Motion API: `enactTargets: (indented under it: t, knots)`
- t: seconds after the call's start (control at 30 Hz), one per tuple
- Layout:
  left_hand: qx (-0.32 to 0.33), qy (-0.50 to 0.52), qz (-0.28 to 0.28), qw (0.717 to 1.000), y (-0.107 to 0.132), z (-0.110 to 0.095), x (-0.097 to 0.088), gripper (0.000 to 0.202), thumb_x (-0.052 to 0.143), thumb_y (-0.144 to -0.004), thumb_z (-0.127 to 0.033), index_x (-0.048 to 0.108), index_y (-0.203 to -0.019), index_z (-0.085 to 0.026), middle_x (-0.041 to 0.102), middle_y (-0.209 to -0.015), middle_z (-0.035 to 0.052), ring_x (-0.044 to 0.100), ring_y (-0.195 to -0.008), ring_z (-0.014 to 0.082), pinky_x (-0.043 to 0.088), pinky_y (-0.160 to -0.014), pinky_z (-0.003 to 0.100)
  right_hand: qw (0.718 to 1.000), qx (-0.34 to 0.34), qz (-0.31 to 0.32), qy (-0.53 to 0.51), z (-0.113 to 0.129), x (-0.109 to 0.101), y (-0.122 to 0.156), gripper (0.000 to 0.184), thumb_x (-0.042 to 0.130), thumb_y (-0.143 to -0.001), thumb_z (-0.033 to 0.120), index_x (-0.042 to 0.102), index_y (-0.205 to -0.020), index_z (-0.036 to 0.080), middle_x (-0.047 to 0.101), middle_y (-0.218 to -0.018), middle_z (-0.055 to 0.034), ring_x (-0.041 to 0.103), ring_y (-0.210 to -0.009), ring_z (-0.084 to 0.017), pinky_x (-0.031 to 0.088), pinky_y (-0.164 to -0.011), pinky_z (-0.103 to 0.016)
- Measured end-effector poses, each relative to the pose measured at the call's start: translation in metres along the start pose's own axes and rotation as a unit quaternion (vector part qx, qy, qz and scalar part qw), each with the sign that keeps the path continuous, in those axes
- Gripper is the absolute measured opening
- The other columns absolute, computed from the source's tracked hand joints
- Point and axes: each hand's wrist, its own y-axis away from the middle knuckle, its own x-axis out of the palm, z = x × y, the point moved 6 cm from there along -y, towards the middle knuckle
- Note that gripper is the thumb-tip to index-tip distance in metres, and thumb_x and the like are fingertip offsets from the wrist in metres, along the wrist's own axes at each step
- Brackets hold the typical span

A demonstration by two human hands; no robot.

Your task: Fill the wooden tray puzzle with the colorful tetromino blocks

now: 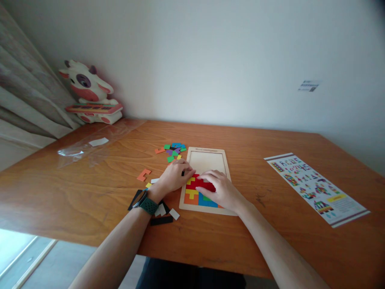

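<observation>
No legible text, print on the printed sheet (315, 188) too small; wall label (309, 86) blurred; puzzle tray (206, 150) heading faint

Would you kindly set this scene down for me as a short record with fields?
Surface: wooden table
Board: puzzle tray, lower part filled, upper part bare
Left hand: fingertips at the red piece; watch on wrist
Right hand: flat on the red piece
Loose: coloured pieces left of the tray
Right side: printed leaflet
Far corner: cow toy
</observation>
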Motion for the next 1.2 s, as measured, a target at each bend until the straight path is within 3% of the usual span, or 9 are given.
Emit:
enactTargets:
  t: [0.37, 0.47, 0.57, 0.63, 0.73, 0.83, 1.0, 1.1, 1.2]
  knots:
    - [-0.023, 0.040, -0.021, 0.999, -0.001, 0.003, -0.003, 0.030, 0.054, -0.092, -0.041, 0.071, -0.081, -0.019, 0.069, -0.085, 0.0059, 0.060, -0.080, 0.0181, 0.046, -0.074, 0.028, 0.999, -0.014, 0.035, 0.008, 0.005, -0.002, 0.001, 0.043, 0.071, -0.083, 0.053, 0.065, -0.115, 0.025, 0.070, -0.113, -0.0081, 0.063, -0.104, -0.026, 0.049, -0.094, -0.046]
    - [-0.079, 0.086, -0.070, 0.991, -0.002, 0.013, -0.015, 0.033, 0.055, -0.091, -0.046, 0.071, -0.088, -0.018, 0.069, -0.084, 0.0049, 0.060, -0.072, 0.0160, 0.046, -0.066, 0.026, 1.000, 0.001, -0.005, 0.003, -0.004, -0.009, 0.001, 0.033, 0.062, -0.091, 0.049, 0.067, -0.113, 0.025, 0.070, -0.114, -0.0081, 0.064, -0.106, -0.025, 0.050, -0.096, -0.045]
    - [-0.148, 0.098, -0.127, 0.976, 0.002, 0.032, -0.037, 0.040, 0.053, -0.089, -0.052, 0.070, -0.095, -0.017, 0.071, -0.082, 0.0048, 0.059, -0.067, 0.0156, 0.045, -0.060, 0.026, 0.998, 0.026, -0.057, 0.028, -0.021, -0.019, 0.003, 0.027, 0.052, -0.098, 0.040, 0.069, -0.111, 0.024, 0.072, -0.113, -0.0084, 0.066, -0.107, -0.025, 0.051, -0.098, -0.047]
    - [-0.182, 0.052, -0.151, 0.970, 0.007, 0.045, -0.056, 0.040, 0.054, -0.088, -0.053, 0.071, -0.095, -0.017, 0.071, -0.084, 0.0056, 0.061, -0.068, 0.0167, 0.046, -0.061, 0.026, 0.996, 0.043, -0.065, 0.052, -0.034, -0.023, 0.005, 0.031, 0.048, -0.100, 0.038, 0.068, -0.117, 0.023, 0.071, -0.118, -0.0099, 0.066, -0.110, -0.027, 0.051, -0.100, -0.051]
    - [-0.232, -0.118, -0.178, 0.949, 0.020, 0.064, -0.082, 0.036, 0.056, -0.087, -0.051, 0.071, -0.092, -0.018, 0.070, -0.094, 0.0093, 0.063, -0.081, 0.0224, 0.049, -0.072, 0.031, 0.993, 0.058, -0.064, 0.077, -0.047, -0.025, 0.008, 0.036, 0.046, -0.100, 0.039, 0.064, -0.126, 0.023, 0.067, -0.129, -0.0115, 0.062, -0.120, -0.029, 0.047, -0.105, -0.055]
    - [-0.291, -0.200, -0.148, 0.924, 0.031, 0.082, -0.087, 0.046, 0.055, -0.086, -0.061, 0.070, -0.096, -0.019, 0.067, -0.100, 0.0134, 0.064, -0.091, 0.0290, 0.051, -0.079, 0.038, 0.992, 0.060, -0.050, 0.098, -0.052, -0.022, 0.009, 0.038, 0.045, -0.100, 0.041, 0.064, -0.127, 0.021, 0.064, -0.133, -0.0125, 0.057, -0.127, -0.029, 0.044, -0.109, -0.056]
    - [-0.213, -0.229, -0.116, 0.943, 0.024, 0.079, -0.066, 0.044, 0.055, -0.090, -0.054, 0.068, -0.106, -0.016, 0.065, -0.108, 0.0160, 0.060, -0.106, 0.0319, 0.047, -0.095, 0.044, 0.992, 0.075, -0.037, 0.095, -0.055, -0.019, 0.008, 0.040, 0.042, -0.101, 0.043, 0.067, -0.123, 0.020, 0.063, -0.135, -0.0130, 0.054, -0.132, -0.028, 0.041, -0.112, -0.056]
    - [-0.117, -0.190, -0.114, 0.968, 0.016, 0.066, -0.054, 0.038, 0.055, -0.092, -0.048, 0.066, -0.114, -0.019, 0.065, -0.120, 0.0142, 0.057, -0.115, 0.0297, 0.043, -0.103, 0.044, 0.991, 0.092, -0.034, 0.086, -0.058, -0.020, 0.009, 0.042, 0.040, -0.102, 0.045, 0.066, -0.124, 0.020, 0.062, -0.136, -0.0129, 0.053, -0.132, -0.028, 0.041, -0.112, -0.057]
    - [-0.019, -0.158, -0.071, 0.985, 0.010, 0.052, -0.042, 0.039, 0.056, -0.093, -0.048, 0.064, -0.121, -0.022, 0.061, -0.131, 0.0103, 0.055, -0.123, 0.0267, 0.040, -0.109, 0.043, 0.991, 0.100, -0.031, 0.078, -0.060, -0.020, 0.010, 0.044, 0.040, -0.102, 0.046, 0.066, -0.124, 0.019, 0.062, -0.136, -0.0132, 0.053, -0.132, -0.028, 0.040, -0.112, -0.056]
